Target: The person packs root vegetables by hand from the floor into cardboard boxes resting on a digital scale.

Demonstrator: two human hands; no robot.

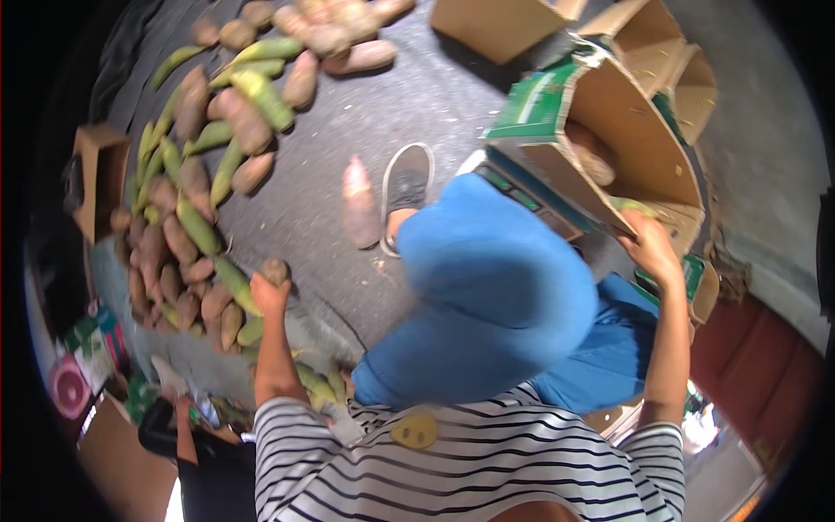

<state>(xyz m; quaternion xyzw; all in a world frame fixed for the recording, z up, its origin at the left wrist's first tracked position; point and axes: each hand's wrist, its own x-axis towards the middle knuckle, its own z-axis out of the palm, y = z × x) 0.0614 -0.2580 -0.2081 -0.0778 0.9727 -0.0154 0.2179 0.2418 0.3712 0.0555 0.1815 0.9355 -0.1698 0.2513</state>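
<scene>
My left hand (270,294) is closed around a brown tuber (276,271), whose rounded end shows beyond the fingers. Next to it lies a pile of reddish-brown tubers (165,252), which look like sweet potatoes, mixed with long yellow-green vegetables (263,100) whose kind is unclear. On my right, an open green and brown cardboard box (639,109) rests by a device with small green displays (520,193). A tuber (591,157) lies inside the box. My right hand (648,244) grips the box's near edge, its fingers partly hidden. A single pinkish tuber (360,204) lies beside my shoe.
More open cardboard boxes (631,35) stand at the far right, and another (103,183) at the left behind the pile. My bent blue-trousered knee (496,261) is between my hands. At the lower left is another person in dark clothes (213,478), near a pink basin (70,385).
</scene>
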